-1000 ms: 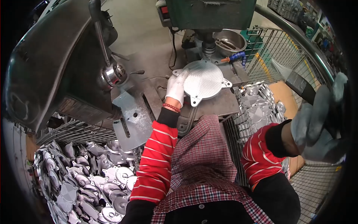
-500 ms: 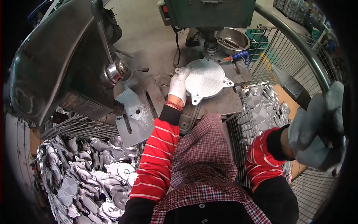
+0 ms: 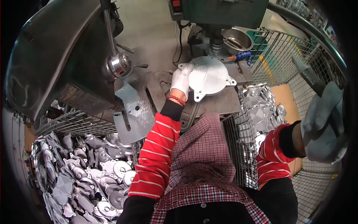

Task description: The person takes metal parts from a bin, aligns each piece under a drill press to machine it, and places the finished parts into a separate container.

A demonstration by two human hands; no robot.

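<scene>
My left hand (image 3: 181, 80), in a white glove with a red bead bracelet at the wrist, grips the left edge of a round silver metal plate (image 3: 209, 76). The plate has pierced lugs and lies under the drill spindle (image 3: 216, 44) on the machine table (image 3: 220, 106). At the far right my right hand (image 3: 323, 125), in a grey-white glove, is closed around a dark handle (image 3: 311, 79) with a lighter, blade-like end. A blue hose nozzle with an orange tip (image 3: 242, 56) stands behind the plate.
A metal bowl (image 3: 238, 40) sits behind the spindle. Wire baskets hold many silver parts (image 3: 85, 179) at lower left and more parts (image 3: 261, 108) at right, beside cardboard (image 3: 285, 100). A slotted plate (image 3: 135, 112) and a lever hub (image 3: 118, 66) are at left.
The view has shifted slightly. My right hand and the handled thing have moved a little to the right. My left hand keeps its hold on the plate.
</scene>
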